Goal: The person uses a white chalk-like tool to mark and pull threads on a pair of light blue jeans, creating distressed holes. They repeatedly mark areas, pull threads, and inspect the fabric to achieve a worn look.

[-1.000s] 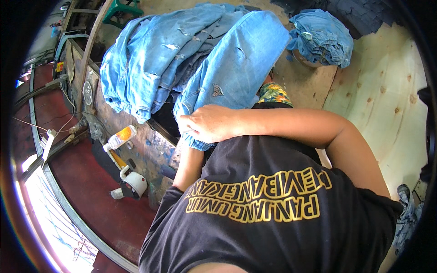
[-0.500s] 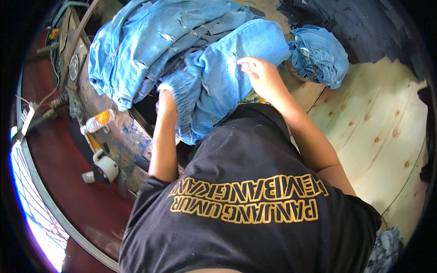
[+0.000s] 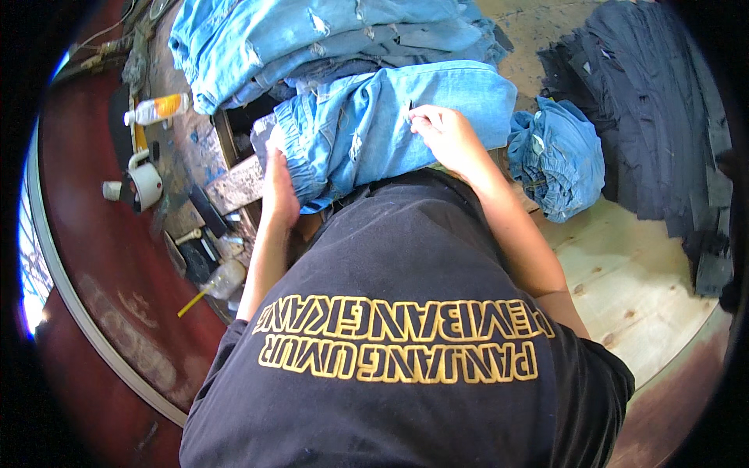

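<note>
A light-blue denim garment (image 3: 390,117) with a gathered elastic waistband lies across in front of me, with small frayed tears on its surface. Alongside the waistband's left edge, my left hand (image 3: 279,186) rests with fingers stretched out, its fingertips partly blurred against the cloth. My right hand (image 3: 449,132) is over the middle of the garment, thumb and fingertips pinched together. A small dark sliver shows at those fingertips, too small to name. Behind the garment rises a large pile of ripped blue denim (image 3: 312,39).
To the right sit a bundled denim piece (image 3: 558,160) and a heap of dark cloth (image 3: 640,109) on a pale wooden board (image 3: 624,300). At left are a bottle with an orange label (image 3: 160,109), a white mug (image 3: 144,187), a clear cup (image 3: 226,279) and a wooden plank (image 3: 234,186).
The view has shifted, showing more of the left-hand clutter and the dark cloth. My left hand has straightened beside the waistband, which it gripped before; my right hand keeps its pinch.
</note>
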### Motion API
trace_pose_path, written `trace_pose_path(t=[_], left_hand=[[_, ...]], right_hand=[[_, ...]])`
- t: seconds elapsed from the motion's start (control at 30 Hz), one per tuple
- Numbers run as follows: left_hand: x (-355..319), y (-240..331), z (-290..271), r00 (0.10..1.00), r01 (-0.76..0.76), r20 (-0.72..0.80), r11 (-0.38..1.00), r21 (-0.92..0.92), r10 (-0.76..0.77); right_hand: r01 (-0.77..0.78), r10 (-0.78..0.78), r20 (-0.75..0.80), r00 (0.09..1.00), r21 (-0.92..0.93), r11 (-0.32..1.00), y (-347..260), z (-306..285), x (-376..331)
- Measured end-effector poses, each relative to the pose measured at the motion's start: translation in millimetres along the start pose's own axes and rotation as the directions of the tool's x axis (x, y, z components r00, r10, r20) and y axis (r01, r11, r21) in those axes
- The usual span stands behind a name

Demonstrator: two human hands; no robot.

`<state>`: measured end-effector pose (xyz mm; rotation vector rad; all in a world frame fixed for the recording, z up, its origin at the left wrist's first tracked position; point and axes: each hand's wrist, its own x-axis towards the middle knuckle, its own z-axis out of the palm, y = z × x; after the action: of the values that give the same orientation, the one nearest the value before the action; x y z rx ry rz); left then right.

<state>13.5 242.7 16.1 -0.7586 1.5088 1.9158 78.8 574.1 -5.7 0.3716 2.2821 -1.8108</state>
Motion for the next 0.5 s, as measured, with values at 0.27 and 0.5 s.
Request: trace_pose_path(t=[0.27,0.5], left_hand=[[-8.5,-23.0,154.5,0.909,0.006,0.370,0.892,0.451,-0.194],[-32.7,-4.7,158.4,0.996,-0.075,0.075,0.923,0.377,0.051]], right_hand=[[-0.152,0.132,0.241,0.961,0.064,0.986,-5.9,-40.8,15.6],[-0.270,0.150,0.387,0.910,0.278,0.922,-5.8,-53.3,9.0]])
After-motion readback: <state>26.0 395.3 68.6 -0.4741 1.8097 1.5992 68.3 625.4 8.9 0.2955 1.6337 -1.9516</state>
